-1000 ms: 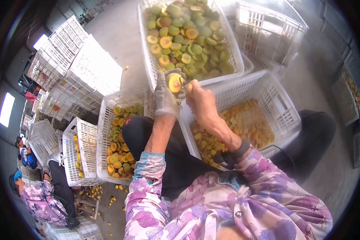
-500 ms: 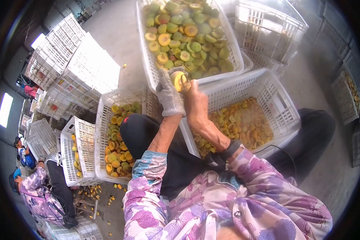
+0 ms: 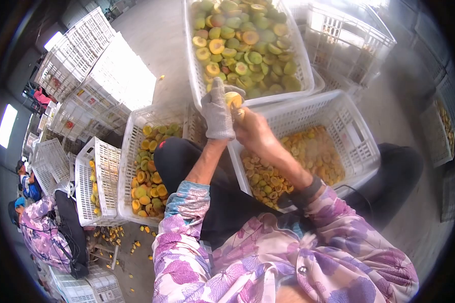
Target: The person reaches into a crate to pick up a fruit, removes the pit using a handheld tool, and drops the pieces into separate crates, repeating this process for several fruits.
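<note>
My left hand, in a grey knit glove, holds a yellow-fleshed fruit half between thumb and fingers. Bare and closed, my right hand meets it from the right, gripping a small tool whose shape is mostly hidden; a yellowish piece shows at its fingertips. Both hands are over the near rim of a white crate of green and yellow fruit halves. Below my right forearm is another white crate with smaller yellow-orange pieces.
By my left knee stands a crate of fruit halves, beside another white crate. Stacked crates rise at left; more stand at upper right. A co-worker sits at far left. Fruit pieces lie on the floor.
The fruit half has turned in my left glove, and my right hand has rotated and dropped slightly beneath it. The whole view has shifted a little.
</note>
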Action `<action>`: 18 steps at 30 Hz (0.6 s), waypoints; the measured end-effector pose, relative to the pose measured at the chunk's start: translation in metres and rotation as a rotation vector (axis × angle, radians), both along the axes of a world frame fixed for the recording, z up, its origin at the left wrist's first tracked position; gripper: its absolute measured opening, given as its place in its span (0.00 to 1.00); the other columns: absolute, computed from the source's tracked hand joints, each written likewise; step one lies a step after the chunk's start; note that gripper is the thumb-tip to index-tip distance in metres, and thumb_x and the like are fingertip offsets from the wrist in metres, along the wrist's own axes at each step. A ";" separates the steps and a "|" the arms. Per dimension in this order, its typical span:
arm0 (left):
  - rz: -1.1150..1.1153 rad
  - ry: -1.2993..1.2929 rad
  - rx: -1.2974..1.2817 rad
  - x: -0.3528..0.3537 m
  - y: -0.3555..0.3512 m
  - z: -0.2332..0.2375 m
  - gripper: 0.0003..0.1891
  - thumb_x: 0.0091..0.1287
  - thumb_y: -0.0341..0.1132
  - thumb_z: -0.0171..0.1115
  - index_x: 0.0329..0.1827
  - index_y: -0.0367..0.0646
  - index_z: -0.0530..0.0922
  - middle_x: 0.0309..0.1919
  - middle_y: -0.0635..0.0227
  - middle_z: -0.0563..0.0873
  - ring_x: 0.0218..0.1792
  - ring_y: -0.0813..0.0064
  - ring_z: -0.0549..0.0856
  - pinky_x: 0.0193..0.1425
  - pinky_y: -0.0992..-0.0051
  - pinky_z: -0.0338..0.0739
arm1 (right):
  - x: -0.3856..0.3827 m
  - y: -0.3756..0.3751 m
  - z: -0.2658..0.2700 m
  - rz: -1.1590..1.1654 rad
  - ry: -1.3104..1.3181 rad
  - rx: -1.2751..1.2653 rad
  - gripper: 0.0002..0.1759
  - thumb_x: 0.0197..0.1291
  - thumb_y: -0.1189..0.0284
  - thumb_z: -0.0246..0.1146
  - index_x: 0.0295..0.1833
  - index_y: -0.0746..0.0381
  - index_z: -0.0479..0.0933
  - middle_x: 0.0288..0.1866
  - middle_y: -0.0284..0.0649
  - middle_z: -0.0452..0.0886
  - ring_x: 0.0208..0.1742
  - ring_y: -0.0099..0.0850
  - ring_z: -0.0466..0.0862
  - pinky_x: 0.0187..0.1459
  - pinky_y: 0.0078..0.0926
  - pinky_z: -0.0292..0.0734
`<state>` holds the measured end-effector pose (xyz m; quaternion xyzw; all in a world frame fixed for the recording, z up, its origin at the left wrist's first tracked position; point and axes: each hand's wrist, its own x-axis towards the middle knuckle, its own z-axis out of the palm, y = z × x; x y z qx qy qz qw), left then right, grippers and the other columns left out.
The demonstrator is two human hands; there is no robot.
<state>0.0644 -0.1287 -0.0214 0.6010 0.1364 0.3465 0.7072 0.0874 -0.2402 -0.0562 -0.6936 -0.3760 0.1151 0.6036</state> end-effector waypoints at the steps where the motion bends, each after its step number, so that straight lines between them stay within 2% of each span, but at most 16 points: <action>1: -0.073 0.032 0.090 -0.002 0.003 0.002 0.30 0.75 0.53 0.47 0.28 0.35 0.82 0.23 0.66 0.84 0.21 0.80 0.79 0.26 0.82 0.72 | -0.001 -0.008 0.009 0.203 0.300 -0.060 0.05 0.61 0.78 0.54 0.42 0.66 0.67 0.20 0.36 0.71 0.15 0.23 0.69 0.16 0.23 0.62; 2: -0.070 0.033 0.089 -0.003 0.007 0.002 0.30 0.75 0.53 0.47 0.28 0.35 0.82 0.23 0.66 0.84 0.21 0.80 0.79 0.26 0.82 0.72 | 0.001 -0.015 0.012 0.206 0.301 -0.062 0.05 0.61 0.78 0.54 0.42 0.66 0.67 0.20 0.36 0.71 0.15 0.23 0.69 0.16 0.23 0.62; 4: -0.241 0.032 0.141 -0.003 0.012 0.004 0.29 0.75 0.53 0.47 0.28 0.36 0.83 0.23 0.66 0.84 0.22 0.81 0.79 0.25 0.82 0.73 | 0.005 -0.025 0.014 0.353 0.451 -0.041 0.05 0.61 0.74 0.54 0.40 0.65 0.68 0.22 0.32 0.69 0.16 0.17 0.64 0.15 0.18 0.57; 5: -0.243 0.032 0.138 -0.002 0.010 0.003 0.29 0.75 0.53 0.47 0.28 0.36 0.83 0.23 0.66 0.84 0.22 0.81 0.79 0.25 0.82 0.73 | 0.005 -0.029 0.018 0.425 0.525 -0.031 0.05 0.61 0.73 0.54 0.39 0.64 0.68 0.23 0.30 0.68 0.16 0.15 0.62 0.15 0.16 0.54; 8: -0.165 -0.050 0.062 -0.001 -0.004 0.009 0.29 0.74 0.53 0.48 0.27 0.37 0.82 0.22 0.66 0.84 0.23 0.81 0.81 0.24 0.83 0.73 | 0.001 -0.037 0.034 0.430 0.567 -0.044 0.05 0.61 0.73 0.54 0.38 0.63 0.68 0.23 0.30 0.69 0.16 0.15 0.62 0.15 0.16 0.55; 10: -0.121 0.001 -0.138 -0.004 -0.009 0.009 0.28 0.74 0.52 0.48 0.26 0.37 0.82 0.21 0.66 0.84 0.22 0.80 0.81 0.23 0.83 0.73 | -0.002 -0.036 0.033 0.438 0.583 -0.045 0.04 0.61 0.74 0.54 0.37 0.63 0.68 0.23 0.31 0.69 0.16 0.15 0.63 0.15 0.16 0.56; 12: -0.166 -0.018 -0.129 -0.008 -0.007 0.008 0.28 0.75 0.52 0.48 0.26 0.36 0.82 0.20 0.66 0.84 0.21 0.79 0.81 0.22 0.83 0.73 | -0.007 -0.031 0.028 0.190 0.295 -0.235 0.03 0.60 0.75 0.53 0.35 0.63 0.68 0.22 0.31 0.70 0.16 0.17 0.65 0.15 0.17 0.59; 13: -0.214 -0.042 -0.117 -0.010 -0.007 0.008 0.28 0.75 0.51 0.48 0.26 0.36 0.81 0.20 0.66 0.83 0.20 0.79 0.81 0.22 0.83 0.72 | -0.004 -0.027 0.013 0.191 0.295 -0.239 0.03 0.60 0.75 0.53 0.35 0.63 0.68 0.22 0.31 0.70 0.16 0.17 0.65 0.15 0.17 0.59; 15: -0.186 -0.060 -0.112 -0.012 -0.011 0.008 0.28 0.75 0.51 0.48 0.26 0.36 0.81 0.19 0.66 0.83 0.19 0.79 0.80 0.21 0.82 0.72 | 0.003 -0.017 -0.022 -0.070 -0.381 -0.003 0.04 0.60 0.75 0.53 0.34 0.64 0.68 0.21 0.30 0.70 0.15 0.16 0.67 0.14 0.18 0.61; 16: -0.157 -0.078 -0.098 -0.012 -0.013 0.009 0.28 0.75 0.51 0.48 0.26 0.35 0.81 0.19 0.66 0.82 0.18 0.78 0.80 0.20 0.82 0.72 | -0.002 -0.022 0.000 -0.067 -0.384 -0.003 0.04 0.60 0.75 0.53 0.34 0.64 0.68 0.21 0.30 0.70 0.15 0.16 0.67 0.14 0.18 0.61; 18: -0.088 -0.101 -0.002 -0.014 -0.013 0.010 0.29 0.75 0.52 0.47 0.26 0.36 0.81 0.19 0.66 0.82 0.18 0.78 0.80 0.20 0.82 0.71 | -0.006 -0.036 0.044 0.389 0.502 -0.270 0.04 0.60 0.75 0.54 0.37 0.64 0.70 0.21 0.31 0.73 0.16 0.19 0.71 0.15 0.19 0.66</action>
